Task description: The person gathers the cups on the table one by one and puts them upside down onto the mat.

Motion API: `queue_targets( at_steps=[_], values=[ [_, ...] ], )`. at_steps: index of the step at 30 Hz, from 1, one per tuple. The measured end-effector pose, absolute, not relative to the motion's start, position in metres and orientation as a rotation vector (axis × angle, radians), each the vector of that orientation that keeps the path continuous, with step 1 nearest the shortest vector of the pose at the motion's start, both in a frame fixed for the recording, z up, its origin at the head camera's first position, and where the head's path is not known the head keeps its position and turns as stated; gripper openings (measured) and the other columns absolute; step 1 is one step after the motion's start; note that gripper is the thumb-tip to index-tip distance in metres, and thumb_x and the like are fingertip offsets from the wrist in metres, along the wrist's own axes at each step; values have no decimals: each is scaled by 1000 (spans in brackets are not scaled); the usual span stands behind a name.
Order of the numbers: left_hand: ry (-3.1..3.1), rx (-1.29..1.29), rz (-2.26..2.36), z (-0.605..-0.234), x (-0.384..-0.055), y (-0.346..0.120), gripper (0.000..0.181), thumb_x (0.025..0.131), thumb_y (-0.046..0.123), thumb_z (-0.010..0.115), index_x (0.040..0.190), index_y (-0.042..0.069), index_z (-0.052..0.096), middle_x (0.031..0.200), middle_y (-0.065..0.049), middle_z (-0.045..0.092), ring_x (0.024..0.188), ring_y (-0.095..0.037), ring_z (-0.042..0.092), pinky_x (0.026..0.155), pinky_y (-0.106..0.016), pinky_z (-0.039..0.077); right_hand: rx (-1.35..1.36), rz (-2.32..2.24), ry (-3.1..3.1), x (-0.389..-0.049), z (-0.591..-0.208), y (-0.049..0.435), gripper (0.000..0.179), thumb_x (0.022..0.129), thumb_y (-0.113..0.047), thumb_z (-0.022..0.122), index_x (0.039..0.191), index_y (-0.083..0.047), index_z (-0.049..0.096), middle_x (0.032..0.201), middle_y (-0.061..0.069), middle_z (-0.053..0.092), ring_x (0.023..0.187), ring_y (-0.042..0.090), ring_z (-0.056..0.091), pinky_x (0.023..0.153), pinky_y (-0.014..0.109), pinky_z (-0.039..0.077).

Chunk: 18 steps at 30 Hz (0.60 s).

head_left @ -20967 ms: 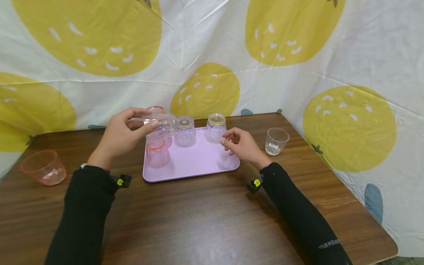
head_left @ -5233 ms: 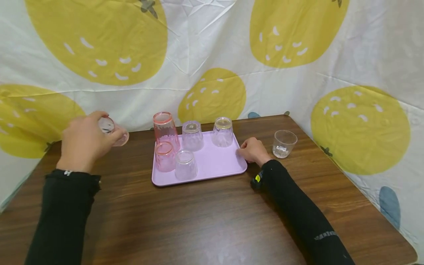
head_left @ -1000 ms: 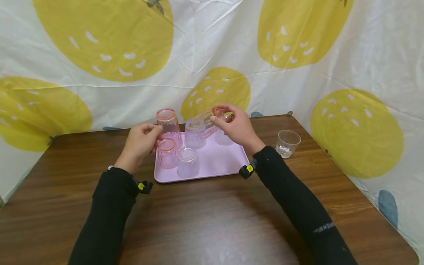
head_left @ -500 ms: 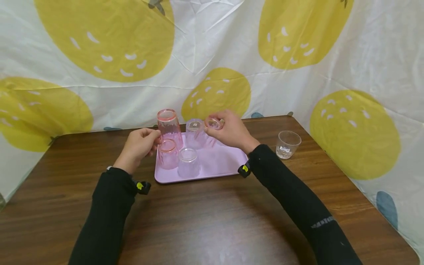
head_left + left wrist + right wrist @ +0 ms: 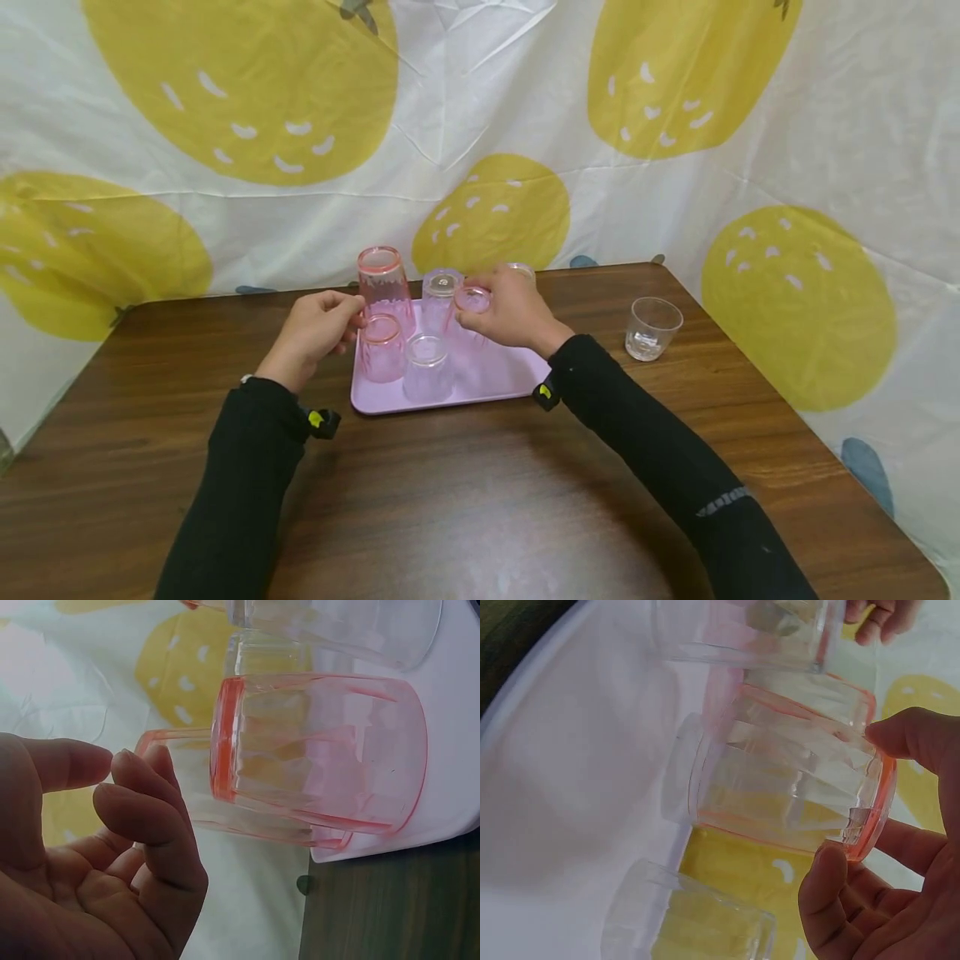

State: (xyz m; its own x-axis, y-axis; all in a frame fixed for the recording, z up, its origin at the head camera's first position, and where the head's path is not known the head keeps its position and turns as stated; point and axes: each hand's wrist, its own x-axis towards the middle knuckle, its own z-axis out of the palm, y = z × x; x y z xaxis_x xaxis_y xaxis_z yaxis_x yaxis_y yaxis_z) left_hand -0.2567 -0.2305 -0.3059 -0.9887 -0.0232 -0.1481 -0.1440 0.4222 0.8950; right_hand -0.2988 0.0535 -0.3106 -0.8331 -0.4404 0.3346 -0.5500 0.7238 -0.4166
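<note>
My right hand (image 5: 516, 310) pinches a pink-tinted drinking glass (image 5: 787, 776) near its base. That glass is upside down over the lilac tray (image 5: 491, 379); I cannot tell whether its rim touches. My left hand (image 5: 309, 333) has loosely bent fingers and holds nothing, just left of a tall pink glass (image 5: 388, 287) and a short pink glass (image 5: 382, 354). Both stand inverted along the tray's left side. A clear glass (image 5: 427, 371) is upside down at the front, a purple-tinted one (image 5: 438, 300) behind. Another clear glass (image 5: 522, 272) is mostly hidden by my right hand.
A clear glass (image 5: 652, 329) stands upright on the wooden table (image 5: 450, 500), right of the tray. Behind the table hangs a white cloth (image 5: 300, 225) with yellow fruit prints.
The pink glass, held in my left hand at the left several seconds ago, is in my right hand now. Over the last second that hand turned it base-up and lowered it toward the tray.
</note>
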Motion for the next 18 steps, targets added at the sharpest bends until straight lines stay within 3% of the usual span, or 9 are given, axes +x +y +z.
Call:
queue_targets(
  at_steps=[18],
  values=[
    [2556, -131, 1577, -305, -256, -233, 51, 104, 43, 50, 131, 1, 57, 105, -9, 64, 83, -19, 57, 65, -24, 49, 823, 646, -2782, -299, -325, 46, 52, 85, -38, 74, 124, -4, 71, 106, 12, 70, 96, 23, 58, 82, 37, 50]
  ],
)
